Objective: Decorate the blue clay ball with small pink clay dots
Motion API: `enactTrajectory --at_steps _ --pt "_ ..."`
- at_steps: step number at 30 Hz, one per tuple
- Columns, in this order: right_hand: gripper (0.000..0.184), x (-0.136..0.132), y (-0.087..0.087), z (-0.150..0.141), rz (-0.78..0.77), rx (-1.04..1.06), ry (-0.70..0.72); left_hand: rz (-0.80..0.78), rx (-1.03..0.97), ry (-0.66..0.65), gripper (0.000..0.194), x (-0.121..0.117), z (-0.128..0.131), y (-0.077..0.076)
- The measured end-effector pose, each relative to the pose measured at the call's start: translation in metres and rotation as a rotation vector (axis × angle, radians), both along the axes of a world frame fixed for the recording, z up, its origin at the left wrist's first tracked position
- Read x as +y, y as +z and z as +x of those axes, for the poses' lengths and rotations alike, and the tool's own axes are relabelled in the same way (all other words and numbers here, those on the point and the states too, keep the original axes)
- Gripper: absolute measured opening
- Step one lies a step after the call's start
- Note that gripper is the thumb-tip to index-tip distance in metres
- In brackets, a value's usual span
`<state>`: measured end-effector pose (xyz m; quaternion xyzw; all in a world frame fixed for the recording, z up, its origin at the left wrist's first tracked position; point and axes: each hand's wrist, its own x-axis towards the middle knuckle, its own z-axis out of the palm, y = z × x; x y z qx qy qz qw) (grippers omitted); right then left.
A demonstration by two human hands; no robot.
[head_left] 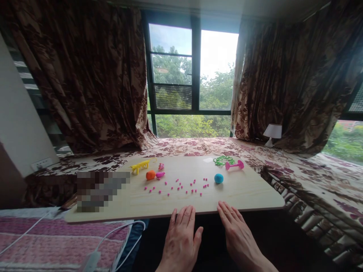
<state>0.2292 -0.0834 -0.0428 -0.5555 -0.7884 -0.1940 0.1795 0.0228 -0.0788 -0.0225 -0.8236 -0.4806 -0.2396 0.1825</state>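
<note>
My left hand [183,236] rests with outstretched fingers at the near edge of the pale wooden board [121,206], holding nothing. To its right my right hand [237,229] lies flat, fingertips at the same edge, also with nothing in it. Several tiny pink cubes [171,188] are scattered on the board beyond both hands. Past my right hand sits a blue ball [218,178]. An orange lump [150,175] and a magenta lump [160,175] lie side by side farther left.
On the board's far side are a yellow four-legged toy [141,166], a small pink piece [161,166], a green tangled string [222,161] and a pink dumbbell-shaped toy [235,165]. A blurred patch [99,192] covers the left end. A white cable [124,225] hangs near the bed.
</note>
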Motion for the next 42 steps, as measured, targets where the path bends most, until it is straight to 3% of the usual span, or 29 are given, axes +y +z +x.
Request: enactTrajectory --at_steps 5,8,13,17,21,25,29,32,36,42 --pt "0.069 0.009 0.003 -0.017 -0.009 0.006 0.03 -0.049 0.011 0.0 0.043 0.002 0.012 0.006" --pt "0.07 0.018 0.006 -0.016 -0.005 0.012 0.006 -0.028 0.039 -0.014 0.044 0.004 0.006 0.005" --pt "0.071 0.005 0.002 -0.004 0.038 -0.012 -0.016 0.019 0.088 -0.06 0.049 -0.001 -0.006 0.001" --pt "0.068 -0.004 0.0 -0.011 0.023 -0.022 0.023 -0.008 0.056 -0.045 0.047 -0.002 0.005 0.004" --pt "0.067 0.011 0.005 -0.021 -0.011 -0.004 0.017 -0.019 0.062 -0.031 0.048 0.007 0.012 0.006" --pt "0.067 0.019 0.007 -0.007 -0.013 0.013 -0.066 -0.024 0.057 0.003 0.049 0.009 0.003 0.001" --pt "0.07 0.003 0.003 0.004 -0.003 -0.008 -0.068 -0.04 0.058 0.018 0.051 0.001 -0.002 -0.003" --pt "0.07 -0.002 0.003 -0.004 -0.004 -0.019 -0.049 -0.06 0.051 -0.021 0.051 0.0 0.007 0.002" --pt "0.066 0.014 0.011 -0.016 -0.038 0.002 -0.024 -0.078 -0.007 -0.029 0.05 0.008 0.02 0.011" --pt "0.067 0.019 0.012 -0.002 -0.036 0.013 -0.076 -0.07 -0.042 0.039 0.049 0.012 0.008 0.01"
